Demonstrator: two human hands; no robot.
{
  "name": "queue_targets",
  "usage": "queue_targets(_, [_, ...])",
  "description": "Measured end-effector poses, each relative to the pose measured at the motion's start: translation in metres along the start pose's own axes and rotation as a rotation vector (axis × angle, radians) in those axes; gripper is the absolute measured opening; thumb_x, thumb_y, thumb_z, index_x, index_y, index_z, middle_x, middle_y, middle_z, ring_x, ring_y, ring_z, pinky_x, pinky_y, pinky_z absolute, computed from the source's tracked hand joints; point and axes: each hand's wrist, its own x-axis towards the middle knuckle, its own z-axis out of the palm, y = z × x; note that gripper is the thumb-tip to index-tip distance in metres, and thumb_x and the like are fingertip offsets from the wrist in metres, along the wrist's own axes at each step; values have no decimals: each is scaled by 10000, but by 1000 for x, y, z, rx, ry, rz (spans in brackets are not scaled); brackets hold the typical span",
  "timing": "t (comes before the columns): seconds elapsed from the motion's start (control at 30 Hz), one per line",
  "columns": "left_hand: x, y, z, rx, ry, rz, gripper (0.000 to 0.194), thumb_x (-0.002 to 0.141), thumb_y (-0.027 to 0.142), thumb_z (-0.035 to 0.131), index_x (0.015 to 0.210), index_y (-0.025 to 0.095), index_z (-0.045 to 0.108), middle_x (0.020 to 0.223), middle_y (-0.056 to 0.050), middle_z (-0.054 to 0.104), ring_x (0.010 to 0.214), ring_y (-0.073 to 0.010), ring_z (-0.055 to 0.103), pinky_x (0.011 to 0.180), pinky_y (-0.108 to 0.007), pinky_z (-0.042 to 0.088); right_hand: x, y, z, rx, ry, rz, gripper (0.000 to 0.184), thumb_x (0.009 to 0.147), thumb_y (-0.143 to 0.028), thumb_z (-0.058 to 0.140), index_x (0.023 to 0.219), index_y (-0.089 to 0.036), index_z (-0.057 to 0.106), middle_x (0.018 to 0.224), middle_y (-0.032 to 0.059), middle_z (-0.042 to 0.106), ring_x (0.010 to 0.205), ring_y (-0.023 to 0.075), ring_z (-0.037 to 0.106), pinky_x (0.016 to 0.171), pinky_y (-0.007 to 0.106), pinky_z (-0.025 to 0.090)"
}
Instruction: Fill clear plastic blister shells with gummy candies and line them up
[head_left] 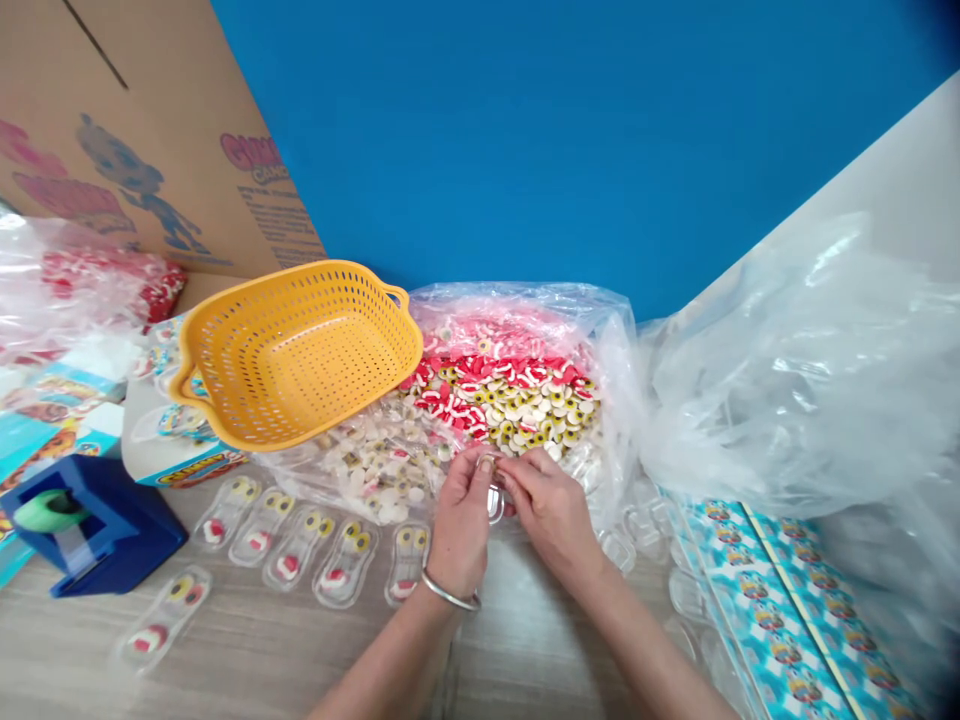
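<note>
My left hand [463,515] is closed on a small clear plastic tray [496,503], thumb uppermost. Pinched together at the tray's upper end are the fingers of my right hand [553,508]; whatever they hold is hidden. Just beyond both hands lies an open clear bag of gummy candies [517,395], red-and-white teeth and yellow-and-white eyes. To the left of my left wrist, a filled tray [409,560] carries two yellow eyes and a red-and-white piece. Several similar filled trays [294,550] stand in a row farther left, and one [161,620] lies nearer the front.
A yellow perforated basket [322,345] rests tilted behind the row. At left are a blue tape dispenser [97,525] and a large cardboard box [150,130]. On the right are printed blue cards [780,610], empty clear trays [686,590] and crumpled plastic bags [795,380]. A blue panel [562,140] rises behind.
</note>
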Motion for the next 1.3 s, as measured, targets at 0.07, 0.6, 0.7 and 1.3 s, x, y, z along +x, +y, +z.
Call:
queue_targets(0.07, [0, 5, 1, -63, -15, -54, 317, 855, 444, 661, 1068, 217, 604, 1108, -52, 683, 898, -167, 672, 744, -290, 553, 8, 4, -3, 38, 1, -11, 272, 980, -263, 488, 1106, -239, 727, 961, 66, 688, 887, 193, 655, 808, 305, 518])
queue_targets(0.6, [1, 9, 2, -110, 39, -133, 398, 802, 447, 720, 1110, 218, 615, 1185, -72, 640, 866, -185, 703, 680, -294, 577, 57, 30, -20, -488, -95, 202, 163, 923, -191, 532, 946, -206, 693, 996, 73, 640, 803, 187, 613, 733, 285, 423])
queue_targets(0.7, [1, 10, 2, -152, 34, -148, 403, 794, 427, 730, 1118, 212, 623, 1209, -93, 646, 874, -210, 710, 698, -328, 586, 54, 30, -18, -424, -50, 198, 154, 907, -161, 530, 937, -190, 678, 1015, 84, 635, 853, 193, 617, 766, 285, 434])
queue_targets(1.3, [-62, 14, 39, -318, -197, -257, 310, 815, 261, 697, 1111, 194, 633, 1016, -48, 707, 926, -197, 707, 847, -303, 522, -95, -26, -38, -433, 147, -325, 214, 975, -132, 527, 1118, -152, 684, 1063, 121, 704, 945, 242, 662, 795, 367, 561])
